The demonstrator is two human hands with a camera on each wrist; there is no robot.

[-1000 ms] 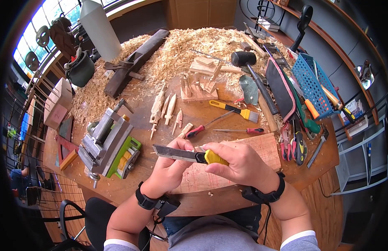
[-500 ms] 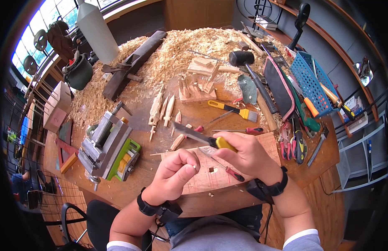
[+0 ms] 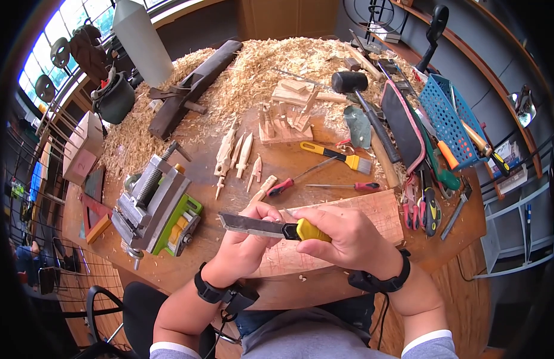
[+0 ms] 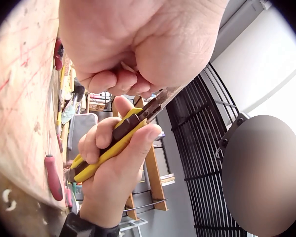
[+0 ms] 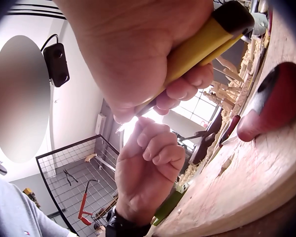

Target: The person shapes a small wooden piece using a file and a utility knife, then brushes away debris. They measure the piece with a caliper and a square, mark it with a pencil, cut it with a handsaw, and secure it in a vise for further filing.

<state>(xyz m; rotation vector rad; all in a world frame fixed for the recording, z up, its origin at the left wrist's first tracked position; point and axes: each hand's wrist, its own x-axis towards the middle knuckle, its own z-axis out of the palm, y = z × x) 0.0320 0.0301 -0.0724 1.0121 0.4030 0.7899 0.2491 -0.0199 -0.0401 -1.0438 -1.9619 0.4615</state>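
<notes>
My right hand (image 3: 354, 236) grips the yellow handle of a snap-off utility knife (image 3: 311, 230), its wide blade extended and pointing left. The blade crosses in front of my left hand (image 3: 244, 245), whose fingers are curled with thumb and forefinger together. A small pale piece of wood (image 4: 129, 67) shows between the left fingers in the left wrist view; most of it is hidden. Both hands are above a flat wooden board (image 3: 378, 215) marked with red lines. On that board lies a red-handled screwdriver (image 4: 53, 177), hidden under the hands in the head view.
A vise (image 3: 151, 203) stands at left. Beyond the board lie carved wooden pieces (image 3: 225, 158), a yellow-handled brush (image 3: 336, 157) and more screwdrivers (image 3: 366, 186). A black mallet (image 3: 351, 82), blue basket (image 3: 447, 119) and pliers (image 3: 411, 206) sit at right. Wood shavings (image 3: 265, 66) cover the back.
Half a second ago the knife was lifted away to the right of the left hand, baring the screwdriver on the board. Now both hands are together again, blade across the left fingers.
</notes>
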